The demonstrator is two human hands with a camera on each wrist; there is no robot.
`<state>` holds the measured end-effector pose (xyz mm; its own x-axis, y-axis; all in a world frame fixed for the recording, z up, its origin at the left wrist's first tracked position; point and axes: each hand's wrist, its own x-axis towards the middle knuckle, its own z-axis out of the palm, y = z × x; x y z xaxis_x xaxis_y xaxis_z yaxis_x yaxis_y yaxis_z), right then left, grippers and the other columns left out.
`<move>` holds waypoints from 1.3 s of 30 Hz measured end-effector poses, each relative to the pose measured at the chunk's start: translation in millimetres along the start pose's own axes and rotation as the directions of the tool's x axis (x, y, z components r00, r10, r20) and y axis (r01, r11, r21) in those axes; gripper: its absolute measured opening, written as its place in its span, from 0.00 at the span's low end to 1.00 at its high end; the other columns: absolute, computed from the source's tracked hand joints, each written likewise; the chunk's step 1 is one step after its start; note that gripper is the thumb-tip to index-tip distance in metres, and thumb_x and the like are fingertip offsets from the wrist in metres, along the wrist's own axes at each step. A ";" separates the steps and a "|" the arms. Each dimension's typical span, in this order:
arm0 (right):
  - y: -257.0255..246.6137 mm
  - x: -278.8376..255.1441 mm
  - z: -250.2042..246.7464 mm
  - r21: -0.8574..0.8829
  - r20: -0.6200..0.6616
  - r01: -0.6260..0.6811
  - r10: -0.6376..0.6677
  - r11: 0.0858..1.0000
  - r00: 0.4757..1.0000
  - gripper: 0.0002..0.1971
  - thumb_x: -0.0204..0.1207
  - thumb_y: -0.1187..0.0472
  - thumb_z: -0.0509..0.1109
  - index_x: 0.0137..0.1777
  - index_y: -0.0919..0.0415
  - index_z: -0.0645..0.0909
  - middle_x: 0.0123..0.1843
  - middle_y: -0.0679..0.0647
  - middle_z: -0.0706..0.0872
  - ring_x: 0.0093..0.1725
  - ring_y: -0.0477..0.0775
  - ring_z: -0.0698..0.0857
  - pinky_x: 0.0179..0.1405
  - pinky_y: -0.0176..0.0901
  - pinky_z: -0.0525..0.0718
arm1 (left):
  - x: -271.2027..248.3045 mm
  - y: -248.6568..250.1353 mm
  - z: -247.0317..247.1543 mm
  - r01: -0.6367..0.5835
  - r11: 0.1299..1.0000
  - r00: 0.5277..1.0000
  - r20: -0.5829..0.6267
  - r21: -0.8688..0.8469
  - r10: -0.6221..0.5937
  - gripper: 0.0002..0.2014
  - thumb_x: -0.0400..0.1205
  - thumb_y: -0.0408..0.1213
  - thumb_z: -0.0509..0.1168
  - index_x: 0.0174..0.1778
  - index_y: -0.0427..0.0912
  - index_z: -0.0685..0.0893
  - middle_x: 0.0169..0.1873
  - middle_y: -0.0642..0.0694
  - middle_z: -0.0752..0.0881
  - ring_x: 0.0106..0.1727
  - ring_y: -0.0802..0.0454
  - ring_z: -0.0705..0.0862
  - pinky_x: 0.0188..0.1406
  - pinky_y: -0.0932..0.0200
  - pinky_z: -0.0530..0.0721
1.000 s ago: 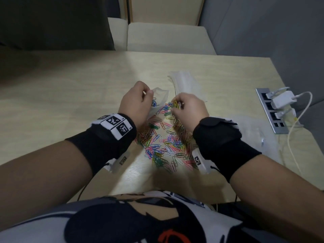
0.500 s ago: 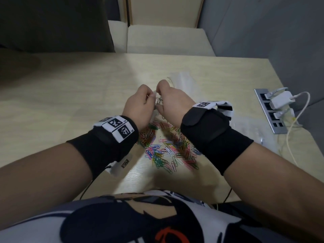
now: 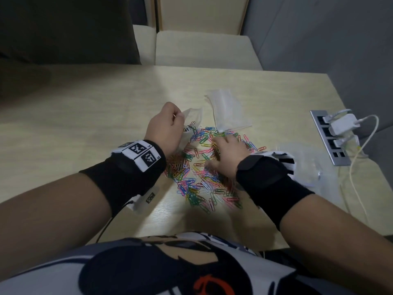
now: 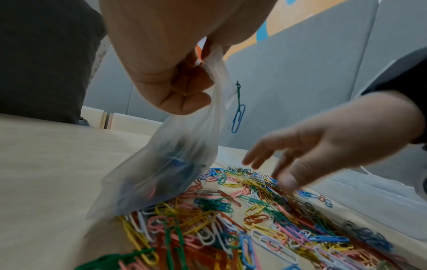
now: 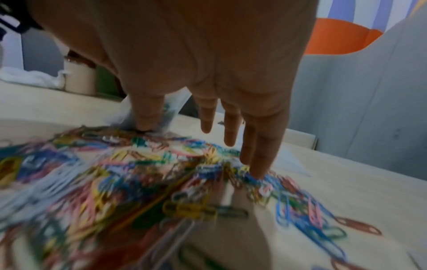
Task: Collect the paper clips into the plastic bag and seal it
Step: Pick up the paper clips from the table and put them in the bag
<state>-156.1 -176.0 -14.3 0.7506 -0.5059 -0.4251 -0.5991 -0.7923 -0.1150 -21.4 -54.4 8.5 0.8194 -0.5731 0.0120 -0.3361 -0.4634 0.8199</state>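
Note:
A heap of coloured paper clips lies spread on the wooden table. My left hand pinches the top edge of a small clear plastic bag, which hangs down with some clips inside and its bottom touching the heap. A blue clip dangles at the bag's mouth. My right hand is spread open, fingers straight, fingertips touching the far side of the heap.
Another clear plastic bag lies flat beyond the heap. More clear plastic lies to the right of my right wrist. A power strip with white chargers and cables sits near the table's right edge. Beige seats stand behind the table.
My right hand left the bag's mouth, where it met the left hand, and dropped back onto the heap with fingers spread. The left hand kept hold of the bag.

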 end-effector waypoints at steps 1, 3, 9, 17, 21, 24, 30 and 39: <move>1.6 -2.0 6.7 -0.009 0.068 -0.007 0.008 1.000 0.998 0.41 0.69 0.34 0.70 0.79 0.47 0.60 0.78 0.58 0.65 0.73 0.69 0.69 0.71 0.60 0.73 | -0.2 0.3 0.6 -0.001 1.000 1.000 0.003 0.003 0.001 0.06 0.84 0.40 0.55 0.44 0.44 0.72 0.28 0.51 0.76 0.32 0.50 0.74 0.36 0.57 0.67; 1.1 -5.9 17.7 -0.056 0.109 0.002 0.004 0.998 0.994 0.42 0.67 0.34 0.72 0.79 0.46 0.61 0.79 0.58 0.63 0.74 0.71 0.67 0.72 0.62 0.72 | -0.6 0.6 1.5 -0.003 1.000 1.000 0.005 0.004 0.003 0.06 0.84 0.41 0.55 0.44 0.45 0.72 0.28 0.50 0.76 0.34 0.47 0.75 0.36 0.57 0.68; -5.8 -9.1 27.5 -0.080 -0.023 0.057 -0.059 0.995 0.998 0.17 0.77 0.63 0.67 0.66 0.58 0.73 0.62 0.60 0.72 0.61 0.64 0.76 0.45 0.49 0.77 | -2.5 1.8 2.1 -0.019 1.000 1.000 0.006 0.021 0.019 0.06 0.84 0.41 0.55 0.44 0.44 0.73 0.27 0.51 0.76 0.30 0.58 0.74 0.35 0.58 0.66; -1.9 -8.5 7.5 0.051 -0.109 0.114 -0.108 0.992 0.988 0.07 0.80 0.61 0.65 0.56 0.58 0.79 0.55 0.58 0.79 0.51 0.62 0.82 0.42 0.43 0.75 | -5.4 4.2 1.7 -0.024 0.999 0.999 0.032 0.044 0.022 0.07 0.84 0.42 0.56 0.44 0.44 0.74 0.29 0.49 0.78 0.35 0.47 0.76 0.36 0.57 0.68; -8.4 -13.0 -20.1 0.215 -0.239 0.143 -0.090 0.966 0.967 0.07 0.78 0.58 0.69 0.53 0.58 0.82 0.52 0.56 0.83 0.52 0.58 0.82 0.44 0.42 0.73 | -6.6 6.9 2.5 -0.030 0.999 0.999 0.042 0.040 0.028 0.07 0.84 0.43 0.56 0.45 0.43 0.74 0.28 0.49 0.77 0.36 0.46 0.76 0.37 0.55 0.71; -13.8 -16.0 -36.3 0.448 -0.361 0.196 -0.024 0.872 0.932 0.05 0.76 0.54 0.71 0.49 0.53 0.82 0.47 0.53 0.86 0.47 0.56 0.84 0.45 0.45 0.80 | -7.1 8.3 3.9 -0.029 0.998 0.998 0.060 0.048 0.026 0.07 0.84 0.43 0.56 0.44 0.43 0.74 0.28 0.50 0.77 0.35 0.46 0.76 0.36 0.55 0.72; -35.8 -13.3 -55.7 0.733 -0.227 0.108 0.091 0.671 0.970 0.07 0.73 0.55 0.76 0.44 0.55 0.82 0.36 0.53 0.88 0.34 0.53 0.88 0.41 0.47 0.90 | -11.3 13.9 8.5 -0.045 0.999 0.990 0.134 0.004 0.044 0.06 0.83 0.41 0.56 0.44 0.44 0.73 0.32 0.43 0.81 0.39 0.40 0.80 0.39 0.48 0.77; -50.1 -12.1 -71.4 0.520 -0.257 0.086 0.060 0.850 0.964 0.17 0.76 0.68 0.60 0.63 0.56 0.75 0.59 0.56 0.83 0.54 0.58 0.83 0.48 0.46 0.81 | -10.4 13.2 5.5 -0.055 0.998 0.993 0.108 0.002 0.054 0.07 0.84 0.42 0.55 0.45 0.42 0.73 0.32 0.44 0.81 0.37 0.43 0.78 0.39 0.50 0.76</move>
<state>-115.3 -154.5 60.7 0.7595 -0.6234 -0.1858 -0.5899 -0.5396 -0.6007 -36.9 -58.2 16.0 0.7451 -0.6669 -0.0050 -0.3814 -0.4323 0.8171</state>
